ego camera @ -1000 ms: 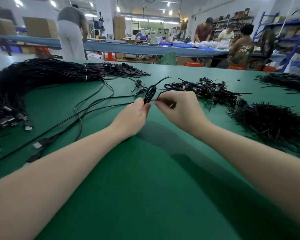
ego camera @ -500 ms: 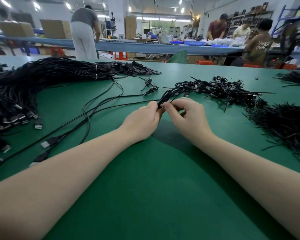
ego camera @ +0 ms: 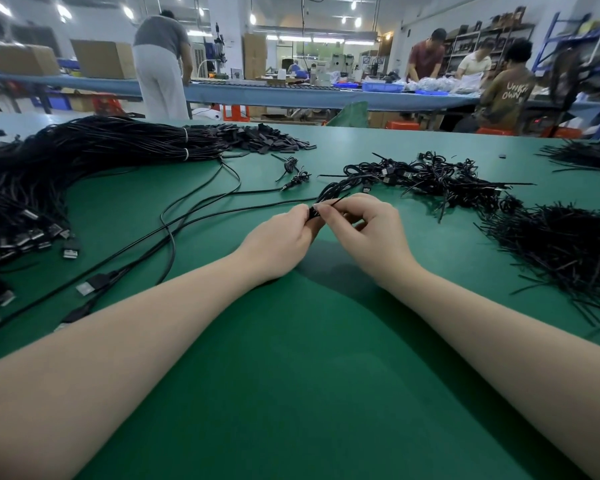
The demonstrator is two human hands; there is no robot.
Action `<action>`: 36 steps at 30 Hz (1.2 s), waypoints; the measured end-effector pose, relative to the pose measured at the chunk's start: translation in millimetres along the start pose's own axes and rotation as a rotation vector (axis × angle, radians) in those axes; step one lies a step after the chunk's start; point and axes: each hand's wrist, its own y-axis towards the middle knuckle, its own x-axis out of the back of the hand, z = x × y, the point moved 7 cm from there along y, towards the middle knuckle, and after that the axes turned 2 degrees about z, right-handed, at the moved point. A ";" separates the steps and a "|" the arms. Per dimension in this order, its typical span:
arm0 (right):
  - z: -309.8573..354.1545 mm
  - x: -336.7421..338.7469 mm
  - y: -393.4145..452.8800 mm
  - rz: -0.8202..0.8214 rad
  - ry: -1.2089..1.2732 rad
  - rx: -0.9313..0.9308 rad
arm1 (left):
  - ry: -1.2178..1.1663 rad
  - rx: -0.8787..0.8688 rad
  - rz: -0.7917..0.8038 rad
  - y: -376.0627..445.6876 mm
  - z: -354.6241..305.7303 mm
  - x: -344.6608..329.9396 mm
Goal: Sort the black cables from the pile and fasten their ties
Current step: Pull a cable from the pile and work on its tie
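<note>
The left hand (ego camera: 281, 237) and the right hand (ego camera: 364, 230) are together near the middle of the green table (ego camera: 309, 393), fingertips almost touching, both pinching the same folded black cable (ego camera: 329, 195). The left hand grips the gathered loops at their near end, while the right hand's thumb and forefinger pinch what looks like a thin black tie (ego camera: 333, 201) at the same spot; the tie's free tail sticks out to the far right. The step in hand appears to be fastening the tie round this one coiled cable; whether it is already wrapped fully round cannot be told. The next move likely calls for holding the loops tight with the left hand and twisting or pulling the tie snug with the right, without letting the coil spring apart. Just beyond the hands, to the far right, lies a heap of finished bundles (ego camera: 440, 178), and further right a heap of loose ties (ego camera: 568, 247). On the left a big pile of uncoiled cables (ego camera: 84, 157) spreads along the table, with a few single cables (ego camera: 174, 230) trailing from it toward the hands. People work at a long bench (ego camera: 291, 93) in the far background.
</note>
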 end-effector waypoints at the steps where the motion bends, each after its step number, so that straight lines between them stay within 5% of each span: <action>1: 0.4 -0.2 -0.1 0.004 0.020 -0.002 | -0.012 -0.002 0.007 -0.5 -0.5 0.4; 7: 6.1 11.4 1.5 -0.087 0.037 0.001 | 0.077 -0.043 -0.016 -1.3 -4.1 -0.8; 15: 23.2 14.2 3.8 -0.008 -0.286 0.077 | 0.194 -0.071 -0.064 -4.0 -7.7 -0.2; 18: 43.7 13.8 15.0 0.132 -0.668 0.180 | 0.368 -0.075 -0.117 -5.8 -12.5 -0.6; 21: 43.2 19.9 31.2 0.405 -0.721 0.046 | 0.511 -0.157 -0.115 -7.7 -22.2 -2.3; 31: -24.7 36.9 4.3 0.794 0.250 -0.675 | 0.445 -0.573 -0.084 -28.1 -67.7 -6.3; 34: -33.8 17.3 -9.3 0.714 0.645 -0.856 | 0.117 -0.462 -0.099 -23.0 -60.1 -4.5; 36: -31.8 7.0 -7.8 0.603 0.822 -0.904 | -0.336 -0.285 -0.139 -15.2 -47.8 -0.9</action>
